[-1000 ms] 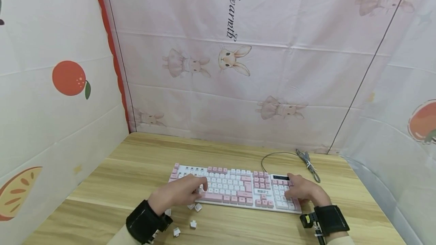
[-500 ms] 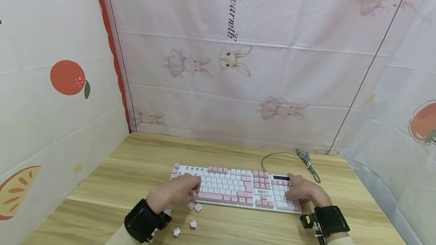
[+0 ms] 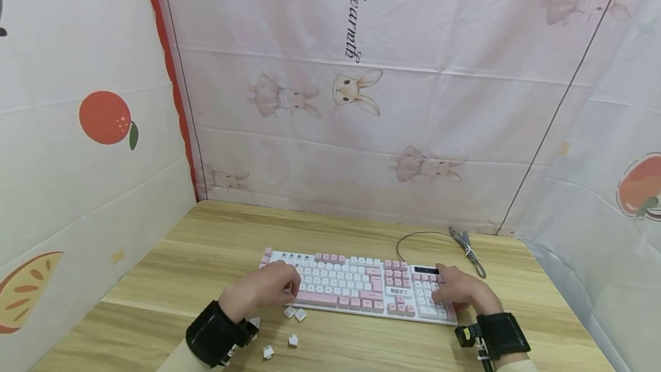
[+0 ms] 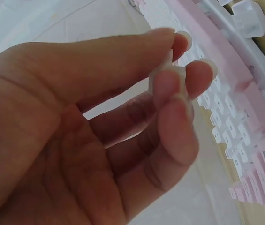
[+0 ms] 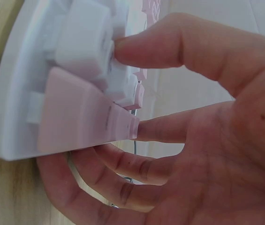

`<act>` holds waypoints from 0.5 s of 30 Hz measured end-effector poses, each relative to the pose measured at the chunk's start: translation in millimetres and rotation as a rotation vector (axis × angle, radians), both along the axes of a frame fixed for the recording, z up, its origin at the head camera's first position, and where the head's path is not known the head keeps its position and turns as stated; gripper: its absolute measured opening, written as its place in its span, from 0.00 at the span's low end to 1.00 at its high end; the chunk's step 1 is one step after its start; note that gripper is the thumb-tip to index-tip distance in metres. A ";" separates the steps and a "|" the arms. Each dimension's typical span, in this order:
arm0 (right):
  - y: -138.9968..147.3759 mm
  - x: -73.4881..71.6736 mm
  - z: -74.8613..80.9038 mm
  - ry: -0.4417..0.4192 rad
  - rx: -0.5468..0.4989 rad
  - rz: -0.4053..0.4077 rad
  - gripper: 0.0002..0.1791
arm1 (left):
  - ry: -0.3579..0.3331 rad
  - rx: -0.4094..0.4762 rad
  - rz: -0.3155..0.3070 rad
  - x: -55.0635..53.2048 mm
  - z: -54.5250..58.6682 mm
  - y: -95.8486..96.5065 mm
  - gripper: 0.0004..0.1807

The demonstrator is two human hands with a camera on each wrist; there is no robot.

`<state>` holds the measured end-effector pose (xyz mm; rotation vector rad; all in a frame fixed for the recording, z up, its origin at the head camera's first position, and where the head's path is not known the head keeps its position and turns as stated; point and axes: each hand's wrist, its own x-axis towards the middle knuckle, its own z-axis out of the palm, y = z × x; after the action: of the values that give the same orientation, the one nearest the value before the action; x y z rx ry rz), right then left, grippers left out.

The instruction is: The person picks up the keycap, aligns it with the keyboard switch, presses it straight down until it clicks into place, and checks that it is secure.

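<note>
A pink and white keyboard (image 3: 325, 299) lies across the wooden table. Over its left end, my left hand (image 3: 262, 286) pinches a small white keycap (image 4: 174, 70) between thumb and fingertips. The fingers hide part of that keycap, and the hand hides keys at the keyboard's lower left. My right hand (image 3: 467, 290) grips the keyboard's right end. In the right wrist view, its thumb rests on the white number-pad keys (image 5: 85, 40) while fingers bend round the side edge, by the pink keys (image 5: 73, 112).
Several loose white keycaps lie in front of the keyboard's left part, among them an upturned keycap (image 3: 293, 341) and another keycap (image 3: 268, 352). Behind the keyboard's right end is a bundled grey cable (image 3: 467, 251). Printed cloth (image 3: 320, 148) walls in the table (image 3: 232, 225).
My left hand has drawn back to the left, off the keys near the space bar, uncovering more of them. The right hand and keyboard stay as they were.
</note>
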<state>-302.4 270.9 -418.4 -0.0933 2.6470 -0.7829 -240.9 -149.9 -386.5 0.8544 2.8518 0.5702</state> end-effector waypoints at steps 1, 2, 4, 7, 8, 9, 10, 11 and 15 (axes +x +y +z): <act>0.0 0.1 0.1 0.001 0.000 0.001 0.52 | 0.003 -0.005 0.000 -0.4 0.1 -0.2 0.06; 0.0 0.2 0.2 0.000 0.001 0.002 0.52 | 0.010 -0.008 -0.001 -0.8 0.1 -0.5 0.06; -0.1 0.5 0.6 -0.001 0.001 0.002 0.52 | 0.023 -0.011 -0.003 -1.7 0.4 -1.2 0.06; -0.2 0.7 0.9 -0.002 0.003 0.003 0.52 | 0.029 -0.009 0.002 -2.2 1.0 -3.3 0.07; -0.3 0.7 1.0 -0.002 0.003 0.003 0.52 | 0.028 -0.004 0.002 -2.3 1.2 -4.1 0.07; -0.4 0.7 1.0 -0.001 0.004 0.003 0.52 | 0.026 0.000 0.003 -2.5 1.3 -4.8 0.07; -0.2 0.9 0.7 0.000 0.005 0.005 0.51 | 0.022 0.004 0.002 -2.7 1.5 -5.5 0.08; -0.1 1.0 0.4 0.000 0.006 0.007 0.51 | 0.021 0.010 -0.002 -2.9 1.7 -6.2 0.08; -0.2 1.2 0.4 -0.004 0.007 0.004 0.51 | 0.029 0.026 -0.016 -3.5 2.1 -8.2 0.10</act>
<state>-301.3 270.7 -418.0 -0.0957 2.6450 -0.7723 -244.4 -158.1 -384.4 0.8960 2.8665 0.5991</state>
